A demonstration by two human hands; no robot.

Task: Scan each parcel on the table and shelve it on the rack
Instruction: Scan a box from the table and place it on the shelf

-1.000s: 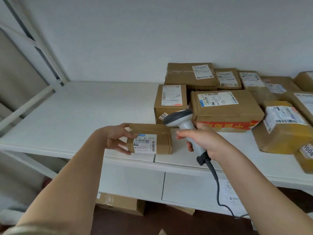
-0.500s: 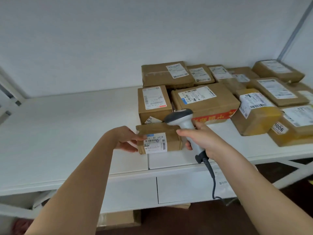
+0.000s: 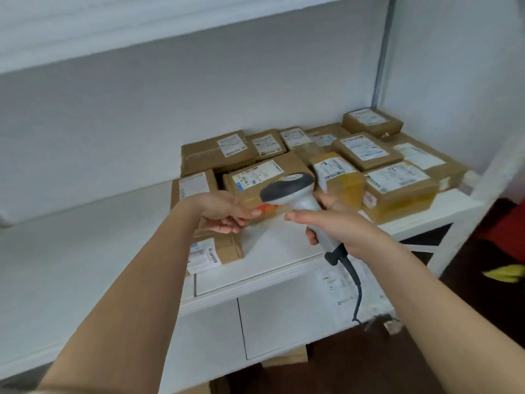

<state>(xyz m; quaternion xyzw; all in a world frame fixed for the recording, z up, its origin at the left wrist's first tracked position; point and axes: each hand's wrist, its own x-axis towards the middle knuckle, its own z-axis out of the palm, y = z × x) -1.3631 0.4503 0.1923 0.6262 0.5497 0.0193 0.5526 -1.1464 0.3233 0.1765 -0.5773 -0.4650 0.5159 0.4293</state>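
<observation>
A small brown parcel [image 3: 218, 250] with a white barcode label lies on the white shelf [image 3: 85, 251], close to its front edge. My left hand [image 3: 224, 213] is just above the parcel's far edge with its fingers loosely curled, and it does not visibly grip the box. My right hand [image 3: 338, 226] grips the handle of the grey and white barcode scanner [image 3: 289, 189]. The scanner's head is in front of the stacked parcels, to the right of my left hand. Its dark cable [image 3: 356, 285] hangs down past the shelf edge.
Several labelled brown parcels [image 3: 397, 189] crowd the right half of the shelf up to the back wall. Another shelf board [image 3: 142, 29] runs overhead, and a metal post [image 3: 383, 52] stands at the back right. Cardboard boxes [image 3: 287, 358] sit under the shelf. Red and yellow items [image 3: 508, 268] lie at the far right.
The view has swung right and up. The small parcel now lies on the shelf, and my left hand has come off its end and risen. The scanner has moved up and right.
</observation>
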